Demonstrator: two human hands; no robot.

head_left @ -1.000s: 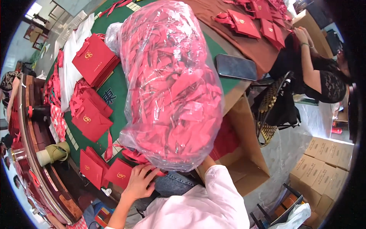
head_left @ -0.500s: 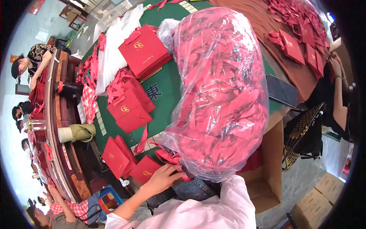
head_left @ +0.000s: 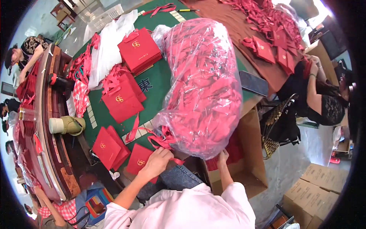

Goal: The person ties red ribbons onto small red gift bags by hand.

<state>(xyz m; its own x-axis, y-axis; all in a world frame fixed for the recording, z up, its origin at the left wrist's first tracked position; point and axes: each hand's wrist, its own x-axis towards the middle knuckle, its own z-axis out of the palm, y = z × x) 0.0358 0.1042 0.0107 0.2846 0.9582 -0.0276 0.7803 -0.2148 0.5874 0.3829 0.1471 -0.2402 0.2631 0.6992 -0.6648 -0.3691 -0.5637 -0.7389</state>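
My left hand (head_left: pixel 157 163) is closed at the top of a small red paper gift bag (head_left: pixel 139 160), near my lap. A short red ribbon (head_left: pixel 177 161) sticks out beside its fingers. My right hand (head_left: pixel 223 157) is at the lower edge of a big clear plastic sack (head_left: pixel 202 87) stuffed with red ribbon-like pieces; its fingers are partly hidden, so I cannot tell whether they grip. More red gift bags stand left of the sack: a pair (head_left: pixel 110 148) nearest me, some with ribbon handles (head_left: pixel 124 97) behind, and a stack (head_left: pixel 139 51) farther off.
An open cardboard box (head_left: pixel 248 164) with red contents stands at my right. A phone (head_left: pixel 253 83) lies beside the sack on the green-topped table (head_left: pixel 158 82). A beige-and-green flask (head_left: pixel 66 125) is at the left. Another person (head_left: pixel 318 95) handles red pieces at the right.
My right hand has come into view below the sack. The view has shifted, so the sack and bags appear farther left. My left hand remains at the small gift bag.
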